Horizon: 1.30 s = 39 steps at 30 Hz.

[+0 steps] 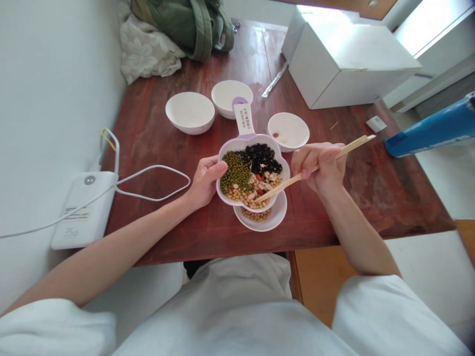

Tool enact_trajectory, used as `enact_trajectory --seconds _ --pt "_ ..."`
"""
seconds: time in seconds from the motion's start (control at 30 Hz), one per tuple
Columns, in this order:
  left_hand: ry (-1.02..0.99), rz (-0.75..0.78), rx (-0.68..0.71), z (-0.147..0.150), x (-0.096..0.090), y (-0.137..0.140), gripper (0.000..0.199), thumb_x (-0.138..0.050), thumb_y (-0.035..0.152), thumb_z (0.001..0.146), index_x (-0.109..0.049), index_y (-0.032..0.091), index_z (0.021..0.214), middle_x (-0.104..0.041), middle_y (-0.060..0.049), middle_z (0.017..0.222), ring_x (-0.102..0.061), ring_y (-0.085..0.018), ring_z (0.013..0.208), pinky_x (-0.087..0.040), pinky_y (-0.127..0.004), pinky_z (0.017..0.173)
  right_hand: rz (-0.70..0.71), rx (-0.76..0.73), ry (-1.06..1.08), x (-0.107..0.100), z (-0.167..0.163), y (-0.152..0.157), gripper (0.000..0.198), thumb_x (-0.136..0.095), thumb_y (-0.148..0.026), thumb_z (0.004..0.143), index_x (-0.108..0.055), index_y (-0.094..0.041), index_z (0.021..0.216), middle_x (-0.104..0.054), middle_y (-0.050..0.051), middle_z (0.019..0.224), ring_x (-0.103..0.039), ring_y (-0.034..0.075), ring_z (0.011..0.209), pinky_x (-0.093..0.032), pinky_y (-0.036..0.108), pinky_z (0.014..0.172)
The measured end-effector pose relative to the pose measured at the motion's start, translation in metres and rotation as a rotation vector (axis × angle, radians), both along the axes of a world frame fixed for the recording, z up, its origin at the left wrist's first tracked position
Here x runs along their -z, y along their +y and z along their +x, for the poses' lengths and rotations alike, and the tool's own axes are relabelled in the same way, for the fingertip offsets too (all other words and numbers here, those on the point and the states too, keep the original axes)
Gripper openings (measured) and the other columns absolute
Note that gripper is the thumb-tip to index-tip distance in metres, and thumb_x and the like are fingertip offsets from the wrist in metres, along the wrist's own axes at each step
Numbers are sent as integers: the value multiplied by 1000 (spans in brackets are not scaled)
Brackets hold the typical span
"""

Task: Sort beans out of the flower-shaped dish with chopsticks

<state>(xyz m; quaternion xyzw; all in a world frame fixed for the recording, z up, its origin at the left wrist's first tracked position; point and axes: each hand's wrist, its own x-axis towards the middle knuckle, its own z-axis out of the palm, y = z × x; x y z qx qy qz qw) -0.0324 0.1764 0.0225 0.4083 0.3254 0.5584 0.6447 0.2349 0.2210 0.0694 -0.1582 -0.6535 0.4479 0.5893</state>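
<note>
My left hand (206, 180) is closed on the left rim of a flower-shaped dish (245, 140) with a purple edge and a labelled handle pointing away from me. Green mung beans (236, 170), black beans (262, 158), yellow soybeans (243, 197) and some peanuts (267, 185) lie in it. Between the fingers of my right hand (322, 165) is a pair of wooden chopsticks (354, 145), their tips down among the soybeans at the front. Partly under the dish, nearer me, a white bowl (279, 212) has more soybeans in it.
Two white bowls (190, 113) (228, 94) stand behind the dish; another white bowl (293, 129) holds a few bits. A white box (334, 64), green backpack (174, 24) and blue cylinder (432, 126) sit around the table (178, 232). A white power bank (87, 207) trails a cable at left.
</note>
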Motion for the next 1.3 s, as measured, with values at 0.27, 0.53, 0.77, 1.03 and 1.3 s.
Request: enact_trajectory --seconds 0.27,0.53,0.77,1.03,1.3 --pt "5 -9 0 -1 0 0 59 -95 75 77 -83 18 88 -86 -12 90 -87 -41 102 -73 -49 88 -59 10 62 2 2 1 71 -65 -66 112 -73 -24 55 -52 1 45 -43 14 36 -33 34 39" --pt "-4 -18 -1 0 -1 0 57 -95 74 77 -83 20 88 -86 -12 89 -87 -42 103 -73 -50 88 -25 97 36 1 0 2 71 -67 -70 109 -72 -27 53 -50 1 43 -46 17 36 -33 36 40" --pt "-4 -26 3 0 -1 0 59 -96 76 75 -83 20 88 -87 -12 92 -86 -42 104 -73 -50 87 4 110 -25 3 -2 0 75 -65 -67 112 -66 -28 48 -54 2 41 -46 16 33 -32 35 37" --pt "0 -24 -5 2 -2 0 61 -95 76 75 -83 19 92 -87 -13 97 -86 -43 109 -72 -50 88 5 94 14 6 -3 4 77 -63 -66 113 -64 -28 46 -46 0 38 -39 15 31 -39 35 40" --pt "6 -21 -11 2 -4 0 59 -95 76 74 -82 20 87 -87 -11 91 -86 -41 105 -73 -48 87 -61 69 32 8 -1 6 79 -65 -79 105 -59 -29 45 -40 -1 38 -43 18 35 -43 37 42"
